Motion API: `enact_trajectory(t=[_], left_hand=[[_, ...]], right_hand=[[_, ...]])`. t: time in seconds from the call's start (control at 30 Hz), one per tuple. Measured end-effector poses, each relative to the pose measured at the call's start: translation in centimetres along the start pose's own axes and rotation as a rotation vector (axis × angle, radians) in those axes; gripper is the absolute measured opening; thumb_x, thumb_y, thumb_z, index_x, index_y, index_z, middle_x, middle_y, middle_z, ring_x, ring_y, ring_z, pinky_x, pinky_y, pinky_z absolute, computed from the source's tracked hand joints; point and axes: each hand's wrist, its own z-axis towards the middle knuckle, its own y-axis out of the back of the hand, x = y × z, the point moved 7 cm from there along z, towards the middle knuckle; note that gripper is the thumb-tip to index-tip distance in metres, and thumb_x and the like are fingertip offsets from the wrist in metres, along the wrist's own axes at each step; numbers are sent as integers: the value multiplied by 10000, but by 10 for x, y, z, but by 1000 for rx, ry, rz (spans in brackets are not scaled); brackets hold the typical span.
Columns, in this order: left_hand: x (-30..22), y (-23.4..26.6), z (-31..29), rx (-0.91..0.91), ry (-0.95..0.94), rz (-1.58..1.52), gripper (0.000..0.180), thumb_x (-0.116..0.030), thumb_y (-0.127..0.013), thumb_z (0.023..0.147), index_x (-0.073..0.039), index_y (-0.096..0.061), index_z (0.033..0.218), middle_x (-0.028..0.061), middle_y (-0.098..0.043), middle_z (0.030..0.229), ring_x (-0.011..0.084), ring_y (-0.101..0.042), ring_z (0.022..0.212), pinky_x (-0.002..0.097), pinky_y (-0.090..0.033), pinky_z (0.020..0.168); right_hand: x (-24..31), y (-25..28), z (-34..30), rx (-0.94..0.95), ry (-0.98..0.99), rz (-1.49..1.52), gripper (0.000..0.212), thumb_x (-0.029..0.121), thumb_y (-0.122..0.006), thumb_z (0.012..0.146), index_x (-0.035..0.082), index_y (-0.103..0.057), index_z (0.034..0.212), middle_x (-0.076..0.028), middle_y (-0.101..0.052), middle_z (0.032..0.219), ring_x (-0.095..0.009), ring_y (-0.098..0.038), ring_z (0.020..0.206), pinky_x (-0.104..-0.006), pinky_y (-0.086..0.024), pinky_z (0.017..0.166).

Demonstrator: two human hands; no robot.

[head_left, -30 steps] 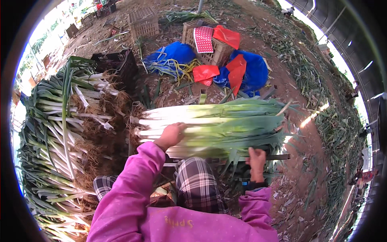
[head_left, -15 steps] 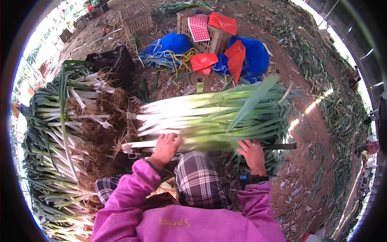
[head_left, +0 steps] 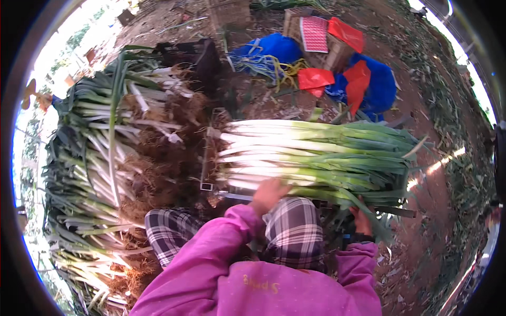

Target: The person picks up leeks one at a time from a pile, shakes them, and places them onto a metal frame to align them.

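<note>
A thick bundle of leeks (head_left: 316, 152) lies across a low metal frame (head_left: 207, 186), white ends to the left and green leaves to the right. My left hand (head_left: 270, 195) rests on the near edge of the bundle, its fingers stretched along the white stalks and slightly blurred. At the leafy end, my right hand (head_left: 361, 217) is closed round the outermost leek leaves, which cover part of its fingers. The dark end of a bar (head_left: 395, 211) sticks out beneath the leaves beside it.
A long heap of rooted leeks (head_left: 100, 174) lies on my left, beside a dark crate (head_left: 203, 58). Beyond the bundle are blue bags (head_left: 377, 87), red plastic sheets (head_left: 315, 79), yellow and pale ties (head_left: 282, 71) and a slatted crate (head_left: 337, 52). Leaf scraps (head_left: 437, 163) litter the ground.
The whole view has shifted, so the scene sits farther right. The near leek now lies against the bundle. My left hand has moved along its stalk, and my right hand has gone under the leaves.
</note>
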Motion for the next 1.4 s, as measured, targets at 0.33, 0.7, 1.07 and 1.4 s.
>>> enact_trajectory(t=[0.33,0.7,1.07,1.4], left_hand=[[24,-12,-11,-18,116,118,541,-227,-489,889,-391,-433,1402,67,-550,1125,267,-519,1069,437,-383,933],[20,-3,0,-25,103,54,474,-275,-506,883,-351,-487,1350,50,-566,1122,255,-529,1072,420,-394,909],[10,10,1,-67,72,-27,451,-262,-582,891,-306,-517,1335,48,-582,1067,261,-534,1032,425,-408,897],[21,10,-15,-48,101,-33,533,-144,-529,839,-292,-498,1350,81,-565,1104,291,-513,1071,433,-391,938]], right_hand=[[-7,-52,-83,178,483,-931,210,209,-708,844,41,-662,961,-96,-679,936,-251,-663,839,-403,-544,712],[5,-39,-56,-159,782,-377,467,156,-700,826,3,-562,1245,-145,-606,1183,-311,-558,1087,-392,-429,972],[139,26,72,-96,77,-877,894,642,-709,727,-39,-555,1286,-170,-572,1317,-292,-535,1216,-361,-398,1026],[273,79,74,-589,234,-1422,589,492,-725,718,24,-686,1072,-241,-664,1078,-377,-645,1023,-458,-493,877]])
